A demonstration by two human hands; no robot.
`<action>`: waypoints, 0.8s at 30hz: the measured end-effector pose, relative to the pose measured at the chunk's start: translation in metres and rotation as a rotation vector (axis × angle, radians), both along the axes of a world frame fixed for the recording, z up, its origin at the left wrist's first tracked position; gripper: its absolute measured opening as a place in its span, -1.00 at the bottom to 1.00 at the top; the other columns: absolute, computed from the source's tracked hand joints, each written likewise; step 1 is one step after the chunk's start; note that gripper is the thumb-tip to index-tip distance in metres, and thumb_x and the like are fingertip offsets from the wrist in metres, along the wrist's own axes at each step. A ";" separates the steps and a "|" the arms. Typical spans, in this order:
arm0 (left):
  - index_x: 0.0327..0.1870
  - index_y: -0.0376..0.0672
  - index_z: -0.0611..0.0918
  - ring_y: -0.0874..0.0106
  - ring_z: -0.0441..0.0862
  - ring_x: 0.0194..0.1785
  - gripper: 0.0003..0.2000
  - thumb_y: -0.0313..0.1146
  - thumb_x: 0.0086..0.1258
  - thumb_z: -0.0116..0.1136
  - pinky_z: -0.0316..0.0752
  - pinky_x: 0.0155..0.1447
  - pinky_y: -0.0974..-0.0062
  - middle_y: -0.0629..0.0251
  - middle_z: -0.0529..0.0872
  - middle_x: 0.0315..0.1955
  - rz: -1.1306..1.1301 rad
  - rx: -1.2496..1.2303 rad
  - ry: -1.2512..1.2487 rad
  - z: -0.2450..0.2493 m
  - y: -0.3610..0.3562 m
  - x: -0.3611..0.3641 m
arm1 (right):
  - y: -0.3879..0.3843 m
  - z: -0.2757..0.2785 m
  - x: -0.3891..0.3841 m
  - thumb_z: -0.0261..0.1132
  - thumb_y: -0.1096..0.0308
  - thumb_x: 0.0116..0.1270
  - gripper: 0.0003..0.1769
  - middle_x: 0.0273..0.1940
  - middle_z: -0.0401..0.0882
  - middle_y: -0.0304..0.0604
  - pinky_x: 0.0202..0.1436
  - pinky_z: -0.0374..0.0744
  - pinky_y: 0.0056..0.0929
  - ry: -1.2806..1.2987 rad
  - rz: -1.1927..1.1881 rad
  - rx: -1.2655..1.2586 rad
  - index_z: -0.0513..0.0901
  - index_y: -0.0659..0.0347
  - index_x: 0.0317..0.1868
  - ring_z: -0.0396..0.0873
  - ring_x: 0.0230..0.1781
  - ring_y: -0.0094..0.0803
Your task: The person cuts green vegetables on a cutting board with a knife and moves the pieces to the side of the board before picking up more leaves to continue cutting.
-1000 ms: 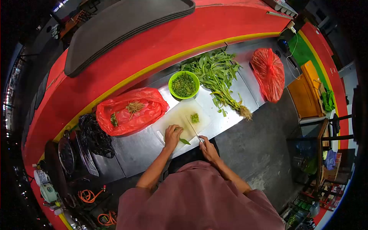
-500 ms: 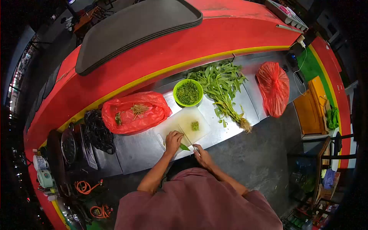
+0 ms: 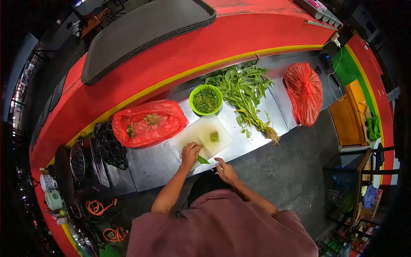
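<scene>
My left hand [image 3: 190, 155] presses a bunch of green leaves [image 3: 203, 160] onto the white cutting board [image 3: 220, 124], near its front left edge. In my right hand [image 3: 227, 172] is the handle of a knife, whose blade [image 3: 207, 150] lies across the board beside my left fingers. A small heap of chopped greens [image 3: 214, 137] sits on the board, right of the blade. Behind the board stands a lime-green bowl [image 3: 191, 105] holding chopped greens. Long leafy stems with roots [image 3: 252, 112] lie to the right of the bowl.
An open red bag [image 3: 169, 124] with roots lies left of the board, beside a black bag [image 3: 109, 145]. A tied red bag [image 3: 304, 94] sits at the right on the steel counter [image 3: 147, 171]. Black trays [image 3: 145, 34] rest on the red wall.
The view has shifted slightly, so most things appear a little higher and farther left. Both hands keep their holds and have barely moved relative to the board.
</scene>
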State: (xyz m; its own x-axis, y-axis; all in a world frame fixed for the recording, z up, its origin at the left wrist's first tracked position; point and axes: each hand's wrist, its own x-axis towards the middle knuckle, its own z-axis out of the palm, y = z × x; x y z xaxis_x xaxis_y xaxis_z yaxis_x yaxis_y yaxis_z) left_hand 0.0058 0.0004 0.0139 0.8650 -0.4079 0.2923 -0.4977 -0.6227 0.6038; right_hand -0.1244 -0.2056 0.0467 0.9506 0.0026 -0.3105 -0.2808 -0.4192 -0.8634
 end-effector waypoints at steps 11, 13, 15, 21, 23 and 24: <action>-0.11 -0.08 0.78 0.20 0.63 -0.12 -0.82 -0.48 0.30 0.27 0.51 -0.04 0.19 0.33 0.70 -0.25 -0.029 0.071 -0.032 -0.005 0.001 0.000 | 0.007 -0.015 0.015 0.08 0.19 0.66 -0.58 -0.19 0.72 0.34 -0.02 0.60 0.17 -0.128 0.043 -0.134 0.50 0.08 0.42 0.69 -0.10 0.31; -0.11 -0.09 0.79 0.18 0.63 -0.13 -0.83 -0.46 0.32 0.27 0.51 -0.05 0.18 0.31 0.70 -0.25 -0.021 0.069 -0.025 0.001 -0.002 -0.001 | 0.008 -0.011 0.031 0.09 0.22 0.65 -0.65 -0.14 0.72 0.33 -0.03 0.61 0.18 -0.100 0.076 -0.137 0.56 0.13 0.30 0.68 -0.10 0.33; -0.11 -0.16 0.77 0.14 0.64 -0.11 -0.84 -0.49 0.32 0.29 0.52 0.00 0.19 0.23 0.72 -0.22 -0.013 0.044 0.007 0.003 -0.001 -0.002 | 0.009 -0.002 0.039 0.11 0.22 0.64 -0.68 -0.18 0.72 0.34 -0.05 0.61 0.19 -0.079 0.056 -0.111 0.57 0.14 0.25 0.68 -0.12 0.34; -0.13 -0.22 0.80 0.12 0.66 -0.16 -0.86 -0.47 0.35 0.33 0.55 0.00 0.20 0.18 0.75 -0.27 0.012 -0.036 0.005 0.003 -0.003 -0.002 | -0.007 0.013 0.042 0.14 0.21 0.62 -0.63 -0.19 0.74 0.31 -0.03 0.63 0.08 0.020 0.092 0.017 0.54 0.15 0.31 0.70 -0.11 0.31; -0.14 -0.23 0.81 0.11 0.67 -0.17 -0.86 -0.47 0.34 0.34 0.55 -0.01 0.19 0.18 0.76 -0.27 0.024 -0.054 -0.010 -0.003 -0.001 -0.001 | -0.012 0.021 0.037 0.13 0.20 0.63 -0.62 -0.13 0.74 0.29 0.01 0.63 0.04 0.120 0.104 0.032 0.55 0.16 0.31 0.72 -0.06 0.25; -0.15 -0.19 0.82 0.15 0.66 -0.17 -0.88 -0.45 0.33 0.36 0.53 -0.03 0.20 0.22 0.75 -0.29 0.036 -0.068 -0.018 -0.003 -0.002 -0.001 | -0.012 0.020 0.032 0.13 0.19 0.63 -0.61 -0.13 0.75 0.28 0.02 0.62 0.02 0.116 0.091 0.017 0.55 0.16 0.32 0.73 -0.06 0.22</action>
